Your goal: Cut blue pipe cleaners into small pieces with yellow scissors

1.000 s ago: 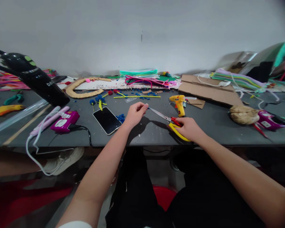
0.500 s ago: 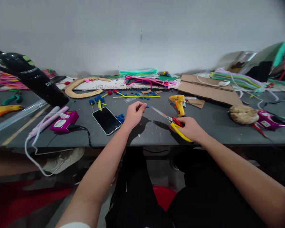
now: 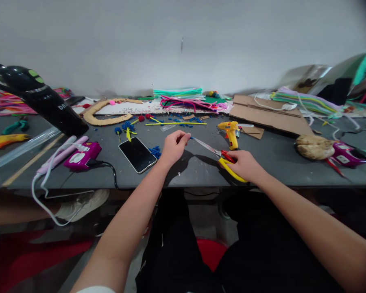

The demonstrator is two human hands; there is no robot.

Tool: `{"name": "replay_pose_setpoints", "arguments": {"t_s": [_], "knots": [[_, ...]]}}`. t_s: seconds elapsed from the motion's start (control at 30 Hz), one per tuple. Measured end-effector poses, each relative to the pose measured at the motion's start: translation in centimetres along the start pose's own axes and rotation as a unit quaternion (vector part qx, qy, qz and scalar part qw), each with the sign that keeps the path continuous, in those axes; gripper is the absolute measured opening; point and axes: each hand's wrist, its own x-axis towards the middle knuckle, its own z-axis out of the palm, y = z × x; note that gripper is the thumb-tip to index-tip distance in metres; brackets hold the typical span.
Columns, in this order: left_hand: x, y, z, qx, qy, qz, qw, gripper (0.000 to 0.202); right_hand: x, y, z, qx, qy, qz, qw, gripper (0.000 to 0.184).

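Note:
My left hand is closed in a pinch above the grey table, and a short blue piece, perhaps pipe cleaner, sticks out from its fingertips. The fingers of my right hand wrap round the yellow and red handles of a pair of scissors. The blades point left, and their tips reach the blue piece. Whether the tips are slightly parted is too small to tell. A heap of blue clippings lies just left of my left hand, next to a smartphone.
A yellow glue gun stands beyond the scissors. Behind it lies cardboard. Pipe cleaner bundles sit along the wall. At left are a black bottle and a purple box with cables. A yellow stem lies ahead.
The scissor tips and the blue piece have come together; a small gap lay between them before. My left hand has shifted slightly right. Both hands keep their grip.

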Motion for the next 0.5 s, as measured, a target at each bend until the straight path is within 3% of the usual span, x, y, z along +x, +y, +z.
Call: {"name": "replay_pose_setpoints", "arguments": {"t_s": [0.27, 0.5], "knots": [[0.06, -0.2, 0.04, -0.007, -0.001, -0.001, 1.0, 0.033, 0.17, 0.06, 0.16, -0.008, 0.003, -0.002, 1.0, 0.028], [0.17, -0.39, 0.12, -0.019, -0.002, -0.004, 1.0, 0.03, 0.1, 0.04, 0.04, 0.027, -0.01, 0.04, 0.999, 0.033]]}}
